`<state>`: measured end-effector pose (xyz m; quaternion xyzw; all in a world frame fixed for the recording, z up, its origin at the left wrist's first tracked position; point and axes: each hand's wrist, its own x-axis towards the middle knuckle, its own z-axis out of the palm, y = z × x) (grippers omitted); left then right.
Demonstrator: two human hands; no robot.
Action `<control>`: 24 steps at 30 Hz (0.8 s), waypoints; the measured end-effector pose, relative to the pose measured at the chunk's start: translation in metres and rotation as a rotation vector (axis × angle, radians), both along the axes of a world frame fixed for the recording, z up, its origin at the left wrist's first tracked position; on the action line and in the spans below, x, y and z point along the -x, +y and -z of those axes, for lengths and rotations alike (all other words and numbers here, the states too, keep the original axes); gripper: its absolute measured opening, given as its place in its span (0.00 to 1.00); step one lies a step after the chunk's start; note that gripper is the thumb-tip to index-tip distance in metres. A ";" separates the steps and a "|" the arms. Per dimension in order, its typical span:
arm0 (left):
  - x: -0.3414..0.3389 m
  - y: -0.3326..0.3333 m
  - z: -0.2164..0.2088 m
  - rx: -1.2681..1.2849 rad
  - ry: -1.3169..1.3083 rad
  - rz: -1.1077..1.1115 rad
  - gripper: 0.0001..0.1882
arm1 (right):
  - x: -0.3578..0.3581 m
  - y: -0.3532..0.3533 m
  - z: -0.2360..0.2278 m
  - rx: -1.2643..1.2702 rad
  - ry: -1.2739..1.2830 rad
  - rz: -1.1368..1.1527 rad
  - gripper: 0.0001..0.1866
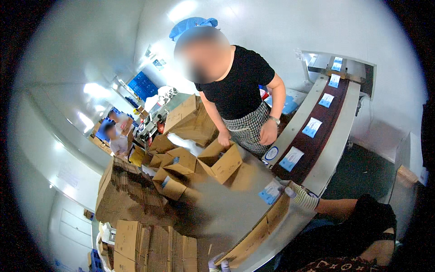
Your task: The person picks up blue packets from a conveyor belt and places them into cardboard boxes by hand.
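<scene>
A flattened cardboard carton (260, 232) stands on its long edge between my two hands, at the near right of the grey table. My right hand (300, 196), in a striped knit glove, grips its far end, fingers bent over the upper edge. At the lower rim, my left hand (219, 264) is closed round the near end; only its gloved fingertips show. Just beyond the carton lies a blue-and-white flat packet (270, 192), close to my right fingers. The conveyor belt (312, 149) ends beside that hand, carrying a row of similar packets (291, 158).
Across the table, a co-worker (244, 90) in a black shirt holds an open carton (222, 164). Further open cartons (174, 181) stand left of it. Stacked flat cartons (154, 247) fill the near left. Two people (118, 140) are in the far left background.
</scene>
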<state>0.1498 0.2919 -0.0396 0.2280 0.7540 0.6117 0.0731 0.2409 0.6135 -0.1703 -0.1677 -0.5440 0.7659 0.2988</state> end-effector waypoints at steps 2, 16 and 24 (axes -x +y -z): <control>-0.003 -0.002 0.021 0.021 0.003 -0.013 0.15 | -0.009 0.002 0.007 -0.046 -0.138 -0.052 0.24; -0.019 0.023 0.092 -0.217 -0.418 -0.543 0.07 | 0.020 0.039 0.061 -0.176 -0.112 -0.226 0.18; 0.008 0.003 0.098 -0.155 -0.434 -0.647 0.10 | 0.052 -0.006 0.103 0.136 -0.145 -0.248 0.24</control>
